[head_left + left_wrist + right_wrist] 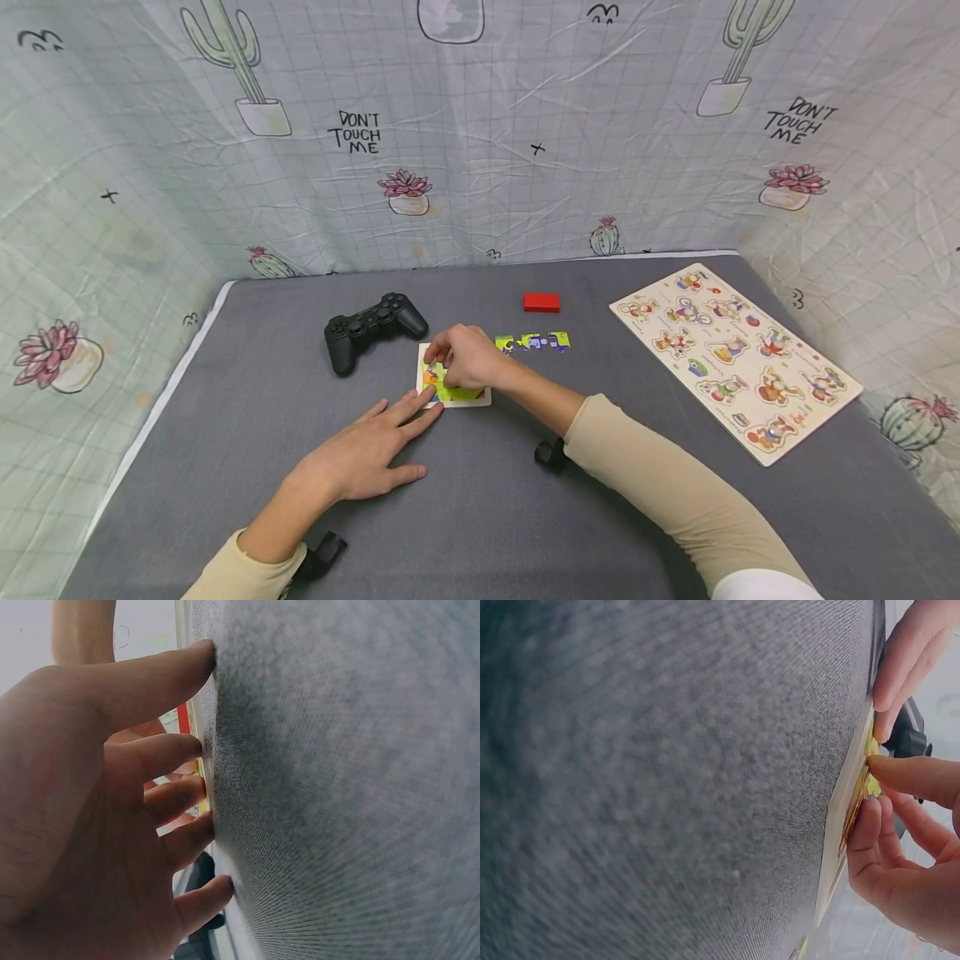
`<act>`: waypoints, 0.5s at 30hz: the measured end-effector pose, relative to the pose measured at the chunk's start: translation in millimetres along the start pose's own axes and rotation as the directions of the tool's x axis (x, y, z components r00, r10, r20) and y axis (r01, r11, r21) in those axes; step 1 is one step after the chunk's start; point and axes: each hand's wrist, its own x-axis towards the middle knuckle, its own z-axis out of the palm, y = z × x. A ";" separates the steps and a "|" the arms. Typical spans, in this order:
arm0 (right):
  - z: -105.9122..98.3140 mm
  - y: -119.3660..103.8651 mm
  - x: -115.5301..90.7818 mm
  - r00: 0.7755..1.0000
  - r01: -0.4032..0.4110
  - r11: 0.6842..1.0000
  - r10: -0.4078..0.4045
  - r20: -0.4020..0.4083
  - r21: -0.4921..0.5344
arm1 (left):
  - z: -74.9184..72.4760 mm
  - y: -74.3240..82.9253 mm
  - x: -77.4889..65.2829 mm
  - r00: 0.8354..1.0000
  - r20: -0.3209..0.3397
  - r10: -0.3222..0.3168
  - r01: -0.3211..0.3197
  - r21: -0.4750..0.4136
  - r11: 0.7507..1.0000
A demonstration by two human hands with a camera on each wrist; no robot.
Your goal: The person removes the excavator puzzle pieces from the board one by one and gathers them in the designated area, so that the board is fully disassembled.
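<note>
A small jigsaw puzzle in a pale tray [467,403] lies flat on the table, its pieces yellow-green with orange and blue bits. My right hand [468,358] is over it from the right, thumb and fingers bent down to the surface. In the right wrist view, a sliver of a puzzle piece [870,796] shows at the right hand's [907,832] fingertips, mostly hidden by them. My left hand [367,450] lies with spread, straight fingers, two fingertips on the tray's lower left corner. Several loose puzzle pieces [532,342] lie in a row right of the tray.
A black game controller [375,327] lies left behind the tray. A red block [542,302] sits behind the loose pieces. At the right lies a large wooden board [738,367] with animal pictures. A patterned cloth [480,167] hangs behind the grey table [480,517].
</note>
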 end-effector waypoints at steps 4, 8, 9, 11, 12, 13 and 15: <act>-1.1 0.4 -0.2 1.000 0.010 1.000 -0.010 0.003 0.005 | -0.7 0.4 -0.3 1.000 -0.001 0.000 0.000 -0.002 1.000; -1.9 0.7 0.2 1.000 0.022 1.000 -0.022 0.003 -0.002 | -1.0 0.8 -0.6 1.000 0.000 -0.003 0.003 -0.003 1.000; -1.9 0.8 0.3 1.000 0.025 1.000 -0.025 0.003 -0.005 | -1.0 0.8 -0.6 1.000 0.001 -0.004 0.004 -0.002 1.000; -2.1 1.0 0.6 1.000 0.029 1.000 -0.029 0.004 -0.011 | -1.1 0.9 -0.6 1.000 0.003 -0.006 0.006 -0.002 1.000; -2.1 1.2 0.7 1.000 0.030 0.999 -0.030 0.005 -0.015 | -1.1 0.9 -0.6 1.000 0.004 -0.007 0.007 -0.001 1.000; -2.2 1.3 0.7 1.000 0.030 0.999 -0.030 0.006 -0.017 | -1.1 0.9 -0.5 1.000 0.005 -0.007 0.007 -0.001 1.000; -2.2 1.6 1.0 1.000 0.028 0.999 -0.028 0.009 -0.020 | -1.0 0.8 -0.3 1.000 0.006 -0.006 0.006 -0.001 1.000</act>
